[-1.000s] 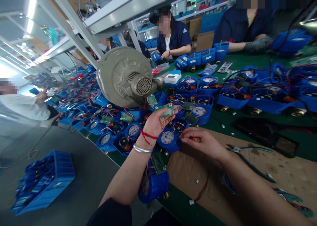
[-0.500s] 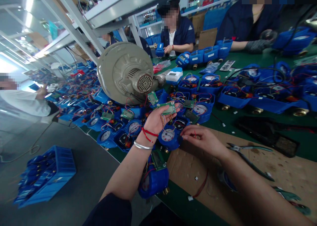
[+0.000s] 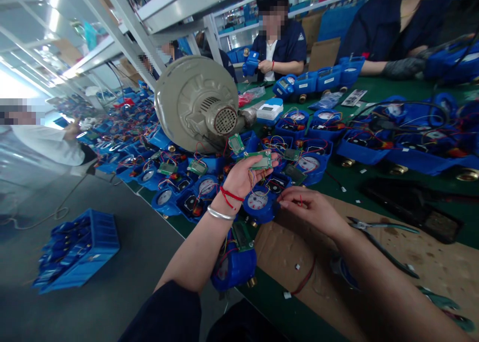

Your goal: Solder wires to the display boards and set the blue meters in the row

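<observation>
My left hand [image 3: 241,176] is palm up with a green circuit board [image 3: 262,161] held under its thumb; the board has a small display window. Thin coloured wires run from the board down to an open blue water meter [image 3: 259,205] with a round white dial. At that meter's right side, my right hand [image 3: 312,209] is closed in a pinch. A short bit of thin red wire [image 3: 301,200] shows at its fingers; the fingertips' exact grip is too small to see clearly. Another blue meter [image 3: 235,267] with a display board lies below my left wrist.
Cardboard [image 3: 322,252] covers the bench's near right, bearing cutting pliers [image 3: 374,229]. A large grey blower [image 3: 198,105] stands behind the crowded meters. A black tray [image 3: 411,202] lies at right. A blue crate [image 3: 80,249] sits on the floor at left. Co-workers handle meters across the bench.
The whole view has shifted slightly, so the scene sits further right. Both my hands keep nearly the same pose at the meter. A co-worker opposite has turned the blue meter in their hand.
</observation>
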`<state>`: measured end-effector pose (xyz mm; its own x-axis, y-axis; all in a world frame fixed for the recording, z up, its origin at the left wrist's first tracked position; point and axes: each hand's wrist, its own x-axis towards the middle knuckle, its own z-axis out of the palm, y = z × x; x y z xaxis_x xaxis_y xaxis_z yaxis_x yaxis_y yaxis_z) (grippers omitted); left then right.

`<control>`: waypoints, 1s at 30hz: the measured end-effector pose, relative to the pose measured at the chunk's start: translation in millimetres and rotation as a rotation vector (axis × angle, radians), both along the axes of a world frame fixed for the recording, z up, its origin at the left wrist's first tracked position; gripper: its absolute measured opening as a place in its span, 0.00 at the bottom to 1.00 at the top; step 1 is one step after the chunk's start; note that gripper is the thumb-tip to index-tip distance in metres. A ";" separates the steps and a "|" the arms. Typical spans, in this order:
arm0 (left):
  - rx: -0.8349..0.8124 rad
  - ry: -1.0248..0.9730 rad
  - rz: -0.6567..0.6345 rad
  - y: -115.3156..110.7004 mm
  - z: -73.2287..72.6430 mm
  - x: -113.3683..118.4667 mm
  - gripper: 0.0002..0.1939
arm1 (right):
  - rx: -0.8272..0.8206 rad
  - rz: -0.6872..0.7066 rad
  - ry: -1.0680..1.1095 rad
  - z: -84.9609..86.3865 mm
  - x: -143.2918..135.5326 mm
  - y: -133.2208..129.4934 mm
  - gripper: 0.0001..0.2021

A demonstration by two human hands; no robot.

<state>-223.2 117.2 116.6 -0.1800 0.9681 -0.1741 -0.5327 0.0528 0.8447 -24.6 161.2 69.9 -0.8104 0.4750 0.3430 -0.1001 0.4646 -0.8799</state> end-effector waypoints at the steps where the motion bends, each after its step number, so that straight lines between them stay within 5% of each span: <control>1: 0.006 0.002 -0.007 0.0 -0.4 -0.3 0.13 | 0.002 0.003 -0.001 -0.7 -0.1 0.3 0.10; 30: 0.002 0.006 -0.029 1.1 -2.3 -2.3 0.13 | -0.009 -0.012 0.023 -0.7 -0.5 -0.8 0.07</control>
<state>-225.5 118.3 114.3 -0.1525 0.9734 -0.1708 -0.5262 0.0664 0.8478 -25.1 160.4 69.2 -0.7969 0.4874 0.3570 -0.1147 0.4581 -0.8815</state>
